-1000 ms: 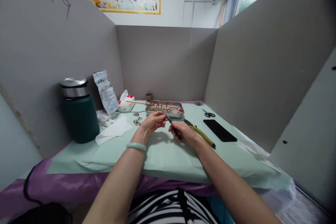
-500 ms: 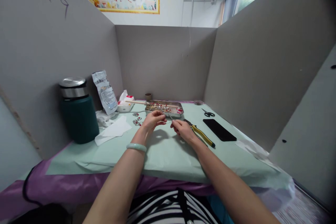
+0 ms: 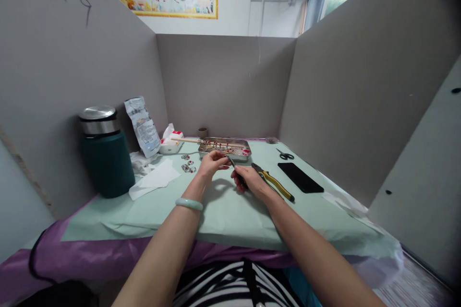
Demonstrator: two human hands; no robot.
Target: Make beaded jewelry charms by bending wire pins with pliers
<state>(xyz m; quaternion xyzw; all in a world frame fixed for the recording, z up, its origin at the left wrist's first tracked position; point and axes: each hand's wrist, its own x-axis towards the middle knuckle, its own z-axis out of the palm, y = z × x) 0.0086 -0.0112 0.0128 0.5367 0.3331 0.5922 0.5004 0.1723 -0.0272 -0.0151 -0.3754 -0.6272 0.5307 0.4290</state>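
Observation:
Just in front of a metal tray (image 3: 248, 156) of red and clear beads, my left hand (image 3: 214, 163) pinches something too small to make out. My right hand (image 3: 246, 178) is closed around a slim dark-handled tool (image 3: 232, 161), whose thin tip reaches to the left fingertips. Yellow-handled pliers (image 3: 277, 183) lie just right of my right hand. Several small silver and red bead pieces (image 3: 188, 168) rest on the cloth left of my left hand. A wooden stick (image 3: 185, 140) lies across the tray.
On the left stand a dark green bottle (image 3: 106, 158) and a silver pouch (image 3: 142, 127), near white paper (image 3: 154, 180) and a tissue pack (image 3: 171, 143). Black scissors (image 3: 286, 156) and a black phone (image 3: 300, 177) lie at the right. Grey panels (image 3: 226, 86) enclose the table.
My right hand has turned, and the dark handle now shows under its fingers. The tool's tip has moved up and left to my left fingertips. My left hand has barely shifted.

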